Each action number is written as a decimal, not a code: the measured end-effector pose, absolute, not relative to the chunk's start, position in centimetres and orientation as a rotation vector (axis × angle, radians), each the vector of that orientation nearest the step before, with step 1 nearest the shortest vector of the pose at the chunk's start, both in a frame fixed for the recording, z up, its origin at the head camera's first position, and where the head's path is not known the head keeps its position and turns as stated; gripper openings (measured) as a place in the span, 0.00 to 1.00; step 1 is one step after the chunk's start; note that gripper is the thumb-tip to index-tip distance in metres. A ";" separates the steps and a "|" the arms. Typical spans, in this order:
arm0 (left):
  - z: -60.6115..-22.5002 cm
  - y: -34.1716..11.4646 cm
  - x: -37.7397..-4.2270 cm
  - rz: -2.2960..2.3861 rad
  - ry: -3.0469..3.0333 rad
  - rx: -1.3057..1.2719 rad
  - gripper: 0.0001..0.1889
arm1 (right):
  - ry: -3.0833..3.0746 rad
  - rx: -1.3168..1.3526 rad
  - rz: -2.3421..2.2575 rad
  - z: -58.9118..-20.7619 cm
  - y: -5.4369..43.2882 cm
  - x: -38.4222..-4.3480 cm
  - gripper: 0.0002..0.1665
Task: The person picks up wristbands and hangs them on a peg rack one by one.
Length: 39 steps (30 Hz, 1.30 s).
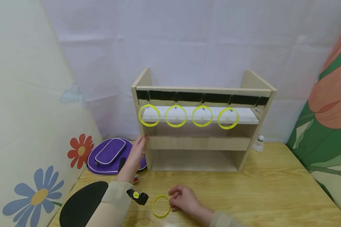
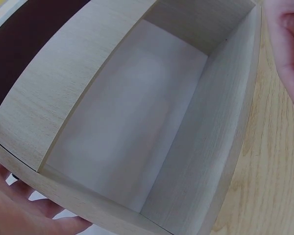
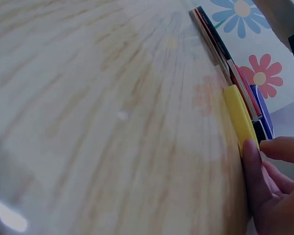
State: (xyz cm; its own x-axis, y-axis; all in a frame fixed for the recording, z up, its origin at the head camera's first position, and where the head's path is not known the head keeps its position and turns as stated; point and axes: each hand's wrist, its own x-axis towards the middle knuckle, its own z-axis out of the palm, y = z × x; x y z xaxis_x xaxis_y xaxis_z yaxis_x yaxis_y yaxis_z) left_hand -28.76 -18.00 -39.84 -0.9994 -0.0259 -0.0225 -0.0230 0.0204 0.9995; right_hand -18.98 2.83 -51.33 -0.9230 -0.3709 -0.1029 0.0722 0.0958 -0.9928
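Note:
A light wooden shelf unit stands at the back of the table, a black strip with several metal hooks along its top. Yellow rings hang from hooks there; the rightmost hook is bare. My left hand grips the unit's left side panel, thumb at the front and fingers behind, as the left wrist view shows. Low over the table front, my right hand pinches the right edge of another yellow ring. In the right wrist view this ring appears nearly edge-on beside the thumb.
At the left lie a purple case with white trim and a black rounded paddle-like thing. Part of a small red and blue item shows beside my left forearm. A shuttlecock stands right of the shelf unit.

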 end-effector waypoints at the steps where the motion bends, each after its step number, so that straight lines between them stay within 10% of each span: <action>1: -39.8 -18.0 -28.7 -2.197 -2.242 0.058 0.26 | 2.064 -0.296 -1.884 -51.4 2.8 -18.9 0.16; 39: -39.9 -18.0 -28.8 -2.210 -2.224 0.056 0.25 | 2.163 -0.213 -1.787 -50.1 4.9 -19.4 0.22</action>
State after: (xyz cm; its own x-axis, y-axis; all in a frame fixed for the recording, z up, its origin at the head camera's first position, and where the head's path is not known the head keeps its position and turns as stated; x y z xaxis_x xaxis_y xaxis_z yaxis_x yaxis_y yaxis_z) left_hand -28.77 -17.99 -39.89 -0.9994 -0.0293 -0.0208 -0.0210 0.0057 0.9998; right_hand -19.44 4.87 -50.15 -0.9356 -0.3176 -0.1540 0.0915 0.2033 -0.9748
